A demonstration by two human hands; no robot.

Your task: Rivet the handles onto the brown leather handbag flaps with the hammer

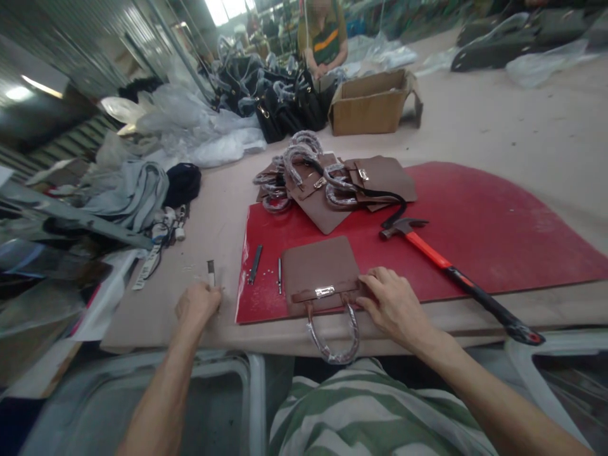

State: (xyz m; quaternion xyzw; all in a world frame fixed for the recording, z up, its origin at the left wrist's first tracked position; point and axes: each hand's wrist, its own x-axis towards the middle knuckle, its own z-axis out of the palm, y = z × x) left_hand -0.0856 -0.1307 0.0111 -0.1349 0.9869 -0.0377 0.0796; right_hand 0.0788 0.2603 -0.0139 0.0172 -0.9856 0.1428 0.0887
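Observation:
A brown handbag (323, 266) lies flat at the front of the red mat, its plastic-wrapped handle (335, 351) hanging over the table edge towards me. My right hand (392, 304) pinches the bag's right side near the metal clasp (325, 291). To the left of the mat, my left hand (197, 307) is closed at the lower end of a small flat tool (211, 271) with a dark tip; the hand hides the rest of it. Between the hands, a dark rod-like tool (256, 263) and a slim metal rod (280, 276) lie beside tiny light bits.
A claw hammer (441, 263) with an orange and black handle crosses the red mat (498, 221). Behind are more brown bags (327, 202), a cardboard box (368, 111) and black handbags (285, 107). Plastic wrapping (199, 126) heaps up at left. A person (323, 38) is across the table.

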